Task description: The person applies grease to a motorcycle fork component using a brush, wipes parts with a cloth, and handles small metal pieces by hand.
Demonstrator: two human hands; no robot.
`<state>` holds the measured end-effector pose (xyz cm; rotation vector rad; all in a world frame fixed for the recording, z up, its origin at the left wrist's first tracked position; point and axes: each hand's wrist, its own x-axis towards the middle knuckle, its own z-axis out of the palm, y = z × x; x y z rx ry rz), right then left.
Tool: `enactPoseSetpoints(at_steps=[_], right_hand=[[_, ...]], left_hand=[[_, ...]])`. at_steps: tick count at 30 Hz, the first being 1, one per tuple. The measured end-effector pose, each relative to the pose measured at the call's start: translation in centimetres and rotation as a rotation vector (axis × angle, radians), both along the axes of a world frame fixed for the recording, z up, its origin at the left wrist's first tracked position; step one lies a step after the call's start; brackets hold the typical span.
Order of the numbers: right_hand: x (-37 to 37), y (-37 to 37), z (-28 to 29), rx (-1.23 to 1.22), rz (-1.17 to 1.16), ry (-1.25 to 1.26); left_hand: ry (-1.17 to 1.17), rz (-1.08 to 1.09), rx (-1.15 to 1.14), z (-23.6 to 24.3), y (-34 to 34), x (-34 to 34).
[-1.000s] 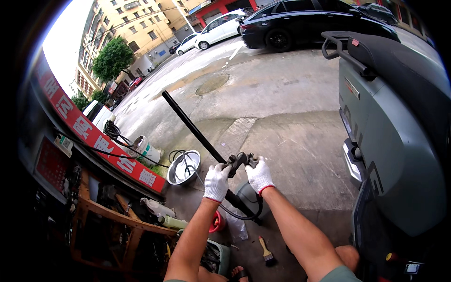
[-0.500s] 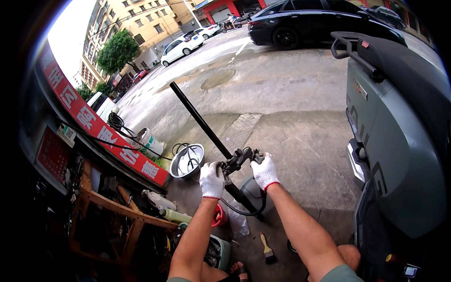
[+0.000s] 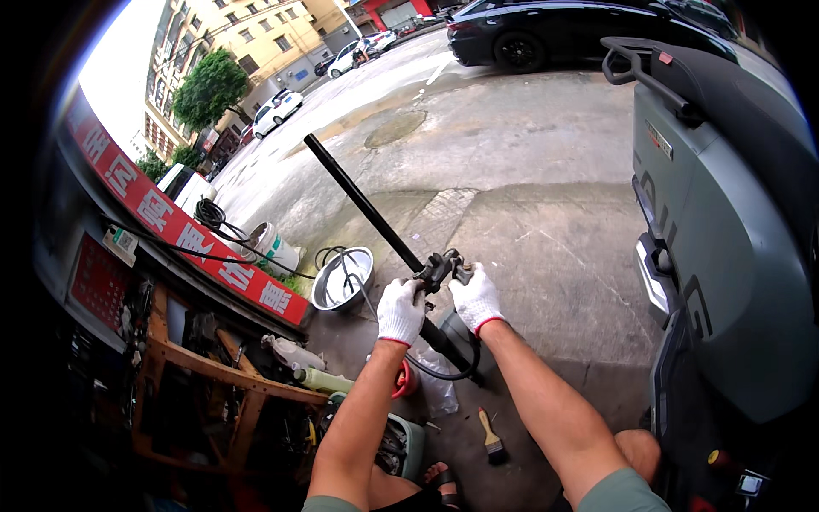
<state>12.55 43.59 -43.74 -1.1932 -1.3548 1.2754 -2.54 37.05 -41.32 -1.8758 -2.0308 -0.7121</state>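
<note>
While gloved hands (image 3: 401, 314) grip blk fitting (image 3: 437, 270) on pole (image 3: 362, 202), patchy concrete (image 3: 546, 256) runs to cars (image 3: 580, 36) & bldg (image 3: 264, 43).

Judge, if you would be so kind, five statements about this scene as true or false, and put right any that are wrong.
1. The left grip and the right grip, both gloved in white, are at the black fitting on the black pole. True.
2. The right grip is holding the paintbrush. False: the paintbrush lies on the ground.
3. In the picture, the silver basin is to the left of the black pole. True.
4. The large car at the top right is red. False: it is black.
5. The scooter stands on the person's left. False: it stands on the right.
</note>
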Motion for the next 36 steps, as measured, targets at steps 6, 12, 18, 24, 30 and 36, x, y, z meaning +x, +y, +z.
enactPoseSetpoints(at_steps=[6,12,18,24,30,36], right_hand=[[0.0,0.8,-0.3,0.020,-0.025,-0.010],[0.0,1.9,-1.1,0.023,-0.090,-0.017],[-0.1,2.0,-1.1,0.012,-0.070,-0.047],[0.2,2.0,-0.8,0.010,-0.009,-0.061],[0.1,2.2,0.0,-0.038,0.167,-0.109],[-1.6,2.0,-0.6,0.022,0.214,-0.203]], left_hand=[[-0.050,-0.072,0.141,1.4,2.4,1.6],[0.359,-0.030,-0.095,2.3,5.7,1.8],[0.540,-0.015,-0.149,1.9,6.2,2.4],[0.558,-0.010,-0.121,1.7,4.9,2.6],[0.426,0.016,-0.175,1.8,2.8,2.1],[0.374,0.034,-0.198,1.7,1.9,1.7]])
